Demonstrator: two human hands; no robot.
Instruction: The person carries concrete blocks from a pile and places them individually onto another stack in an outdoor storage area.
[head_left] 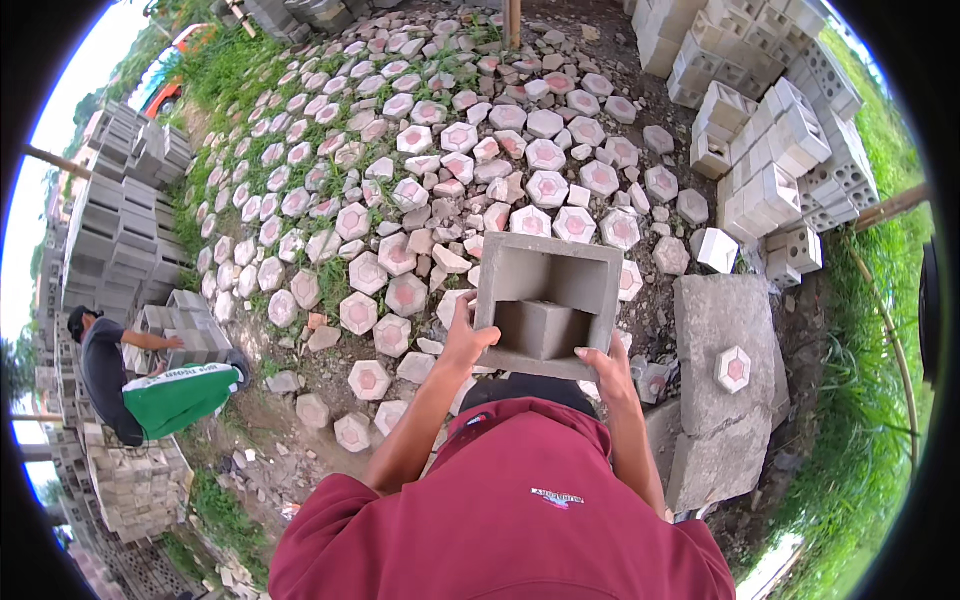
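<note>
I hold a square, hollow grey concrete block (552, 250) in front of my body, with its open side facing up. Inside it, a deep recess and an angular inner part show, partly in shadow. My left hand (468, 342) grips its left wall, thumb over the lower left edge. At the lower right corner, my right hand (610, 372) clasps the block with the thumb on the rim. The fingers of both hands are partly hidden by the block. Beneath it lies ground covered with hexagonal pavers (574, 224).
A cracked concrete slab (715, 440) with one hexagonal paver (732, 369) on it lies to my right. Stacked hollow blocks (790, 150) stand at the far right. On the left, a crouching person (110, 375) touches stacked grey blocks (200, 330). Grass (860, 470) borders the right side.
</note>
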